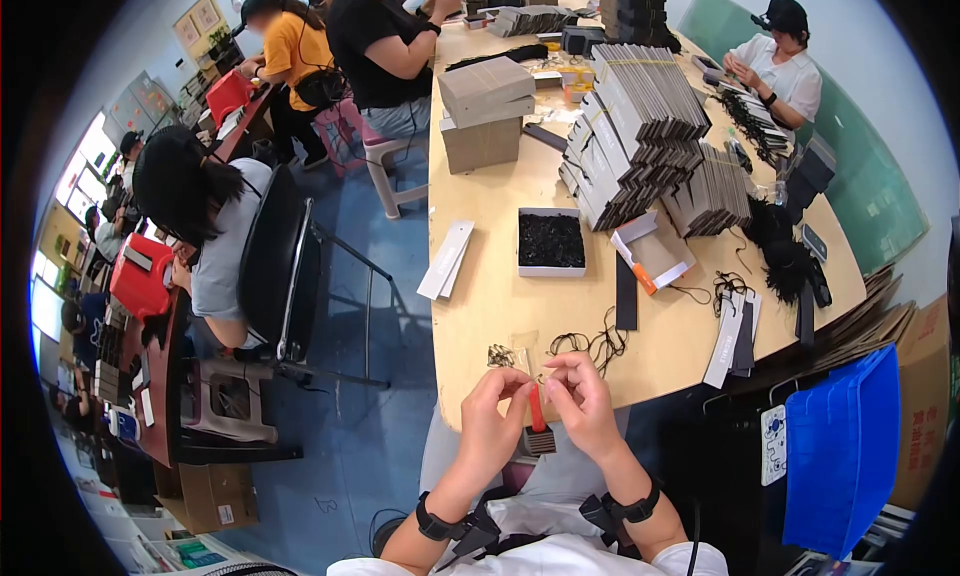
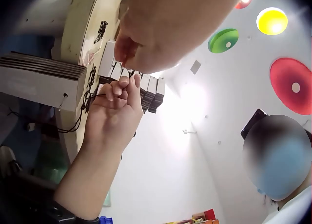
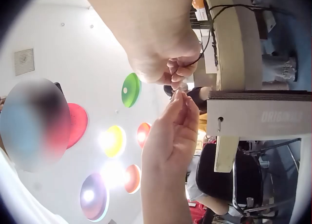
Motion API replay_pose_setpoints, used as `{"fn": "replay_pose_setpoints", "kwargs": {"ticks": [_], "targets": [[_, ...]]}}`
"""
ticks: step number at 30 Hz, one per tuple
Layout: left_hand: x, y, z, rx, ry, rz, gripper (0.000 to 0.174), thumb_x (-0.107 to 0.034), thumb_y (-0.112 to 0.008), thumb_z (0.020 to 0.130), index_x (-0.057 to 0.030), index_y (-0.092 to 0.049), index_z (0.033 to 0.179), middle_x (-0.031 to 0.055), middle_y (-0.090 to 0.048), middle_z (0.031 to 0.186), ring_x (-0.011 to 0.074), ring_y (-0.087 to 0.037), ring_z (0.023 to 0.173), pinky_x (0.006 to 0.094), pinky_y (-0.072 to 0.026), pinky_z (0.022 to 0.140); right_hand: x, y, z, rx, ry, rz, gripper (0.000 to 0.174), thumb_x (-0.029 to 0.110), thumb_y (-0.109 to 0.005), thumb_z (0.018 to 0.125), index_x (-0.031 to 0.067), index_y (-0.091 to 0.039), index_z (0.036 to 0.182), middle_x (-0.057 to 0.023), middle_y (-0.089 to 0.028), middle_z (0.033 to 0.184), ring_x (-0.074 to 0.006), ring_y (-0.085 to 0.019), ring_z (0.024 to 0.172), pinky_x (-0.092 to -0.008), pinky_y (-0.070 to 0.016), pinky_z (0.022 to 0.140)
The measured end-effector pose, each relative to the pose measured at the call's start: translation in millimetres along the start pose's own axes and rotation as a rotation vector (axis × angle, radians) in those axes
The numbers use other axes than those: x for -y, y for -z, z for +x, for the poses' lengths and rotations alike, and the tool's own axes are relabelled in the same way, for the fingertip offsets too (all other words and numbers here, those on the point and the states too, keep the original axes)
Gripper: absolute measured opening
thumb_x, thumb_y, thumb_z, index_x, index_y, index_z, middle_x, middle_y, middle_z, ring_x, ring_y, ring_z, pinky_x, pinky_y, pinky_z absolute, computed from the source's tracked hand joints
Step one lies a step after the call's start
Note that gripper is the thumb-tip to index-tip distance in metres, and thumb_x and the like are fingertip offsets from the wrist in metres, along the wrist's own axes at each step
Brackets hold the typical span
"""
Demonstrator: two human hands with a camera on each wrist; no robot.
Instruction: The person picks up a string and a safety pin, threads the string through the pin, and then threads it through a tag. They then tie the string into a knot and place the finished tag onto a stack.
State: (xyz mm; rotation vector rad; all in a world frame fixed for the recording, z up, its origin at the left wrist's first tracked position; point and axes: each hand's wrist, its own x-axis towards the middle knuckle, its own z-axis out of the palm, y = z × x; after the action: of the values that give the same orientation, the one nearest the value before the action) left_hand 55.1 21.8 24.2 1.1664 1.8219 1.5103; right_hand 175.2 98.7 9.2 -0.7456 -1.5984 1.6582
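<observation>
On the left side of the table (image 1: 485, 301) lay a few loose white tags (image 1: 448, 261), perhaps set apart so they stayed handy. Next came the left hand (image 1: 495, 406), thumb and fingers pinched on a small piece (image 1: 541, 378) (too tiny to name), its fingertips meeting the other hand's, probably for fine control. A little heap of bits (image 1: 501, 356) sat just beyond it, presumably close because such things are picked up singly. Below the hands a tag stack (image 3: 261, 129) stood upright, holed end up, seemingly so that the holes faced the work. Farther back, a shallow box (image 1: 552, 272) held dark, fine contents, its walls likely there to stop them scattering. The right hand (image 1: 583, 401) pinched a black cord, which trailed from its fingers; more loose cord (image 1: 605, 348) lay tangled just ahead. Rightward rose banded piles (image 1: 640, 126), the bands apparently keeping the bundles square. Some corded tags (image 1: 724, 346) lay near the table's right edge, and a blue crate (image 1: 840, 456) stood beyond.
</observation>
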Motion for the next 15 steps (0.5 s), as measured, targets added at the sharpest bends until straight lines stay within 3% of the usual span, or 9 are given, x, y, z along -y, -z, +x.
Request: {"fn": "replay_pose_setpoints", "kwargs": {"ticks": [1, 3, 6, 13, 15], "targets": [[-0.9, -0.8, -0.4, 0.001, 0.000, 0.000, 0.008, 0.003, -0.060, 0.087, 0.0043, -0.059, 0.094, 0.0085, -0.064, 0.087, 0.0122, -0.063, 0.082, 0.0255, -0.0524, 0.076, -0.3, 0.5, -0.2, -0.001, -0.001, 0.000, 0.021, 0.001, -0.052, 0.090, 0.0014, -0.050, 0.111, -0.0021, -0.057, 0.075, -0.0059, -0.053, 0.065, -0.0214, -0.0439, 0.061], [-2.3, -2.1, -1.3, -0.023, -0.027, 0.027, 0.007, 0.003, -0.063, 0.084, 0.0033, -0.059, 0.091, 0.0131, -0.063, 0.087, 0.0212, -0.066, 0.079, 0.0295, -0.0526, 0.072, -1.6, 1.0, -0.3, -0.004, 0.000, 0.024, 0.021, 0.001, -0.053, 0.090, 0.0011, -0.050, 0.111, -0.0021, -0.057, 0.075, -0.0058, -0.053, 0.066, -0.0216, -0.0439, 0.061], [-2.1, -2.8, -2.1, -0.018, -0.057, 0.045, 0.009, 0.004, -0.063, 0.083, 0.0032, -0.060, 0.091, 0.0132, -0.062, 0.085, 0.0224, -0.065, 0.078, 0.0298, -0.0526, 0.071, -3.1, 2.7, -0.8, -0.005, -0.007, 0.035, 0.022, 0.001, -0.053, 0.090, 0.0007, -0.050, 0.111, -0.0024, -0.058, 0.076, -0.0057, -0.054, 0.068, -0.0214, -0.0438, 0.063], [-1.6, -4.1, -3.8, 0.005, -0.052, 0.047, 0.010, 0.004, -0.063, 0.083, 0.0028, -0.061, 0.092, 0.0133, -0.062, 0.085, 0.0230, -0.066, 0.077, 0.0298, -0.0526, 0.071, -4.4, 3.0, 0.3, -0.008, -0.040, 0.116, 0.017, 0.003, -0.055, 0.091, 0.0008, -0.051, 0.107, -0.0018, -0.059, 0.077, -0.0054, -0.055, 0.070, -0.0198, -0.0424, 0.063], [-0.7, -4.2, -4.4, 0.000, -0.055, 0.053, 0.008, 0.003, -0.063, 0.084, 0.0043, -0.061, 0.091, 0.0109, -0.065, 0.087, 0.0159, -0.065, 0.079, 0.0276, -0.0534, 0.073, -5.7, 5.6, -0.1, 0.016, -0.122, 0.122, 0.012, 0.006, -0.057, 0.092, 0.0016, -0.052, 0.101, -0.0004, -0.059, 0.077, -0.0045, -0.054, 0.069, -0.0187, -0.0411, 0.060]]}}
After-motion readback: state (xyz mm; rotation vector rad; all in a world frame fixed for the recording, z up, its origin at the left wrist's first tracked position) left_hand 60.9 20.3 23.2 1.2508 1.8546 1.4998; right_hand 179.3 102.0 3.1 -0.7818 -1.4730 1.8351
